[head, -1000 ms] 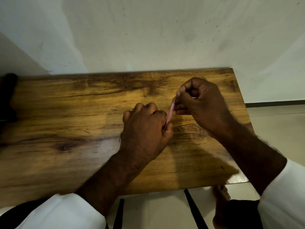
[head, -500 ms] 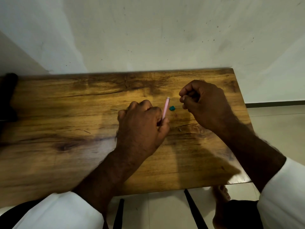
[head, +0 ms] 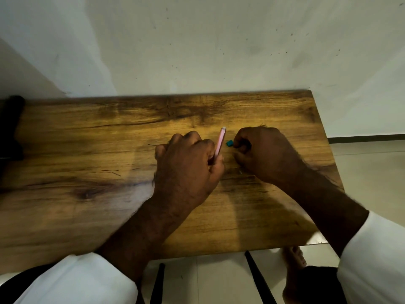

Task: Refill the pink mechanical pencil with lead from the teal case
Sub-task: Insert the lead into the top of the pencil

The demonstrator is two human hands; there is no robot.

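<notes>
- One wooden desk (head: 76, 172) was set against a pale wall (head: 219, 40), filling most of the view.
- Two white sleeves (head: 377, 255) were seen at the near edge, with bare forearms reaching over the desk.
- The left hand (head: 186, 170) was closed in a fist around the pink mechanical pencil (head: 220, 142), which was held tilted, its capped end up and away.
- The right hand (head: 266, 153) was curled with knuckles on the desk, fingertips pinched at the teal case (head: 229, 143); whether the case was actually gripped could not be told.
- The case lay just right of the pencil, mostly hidden.
</notes>
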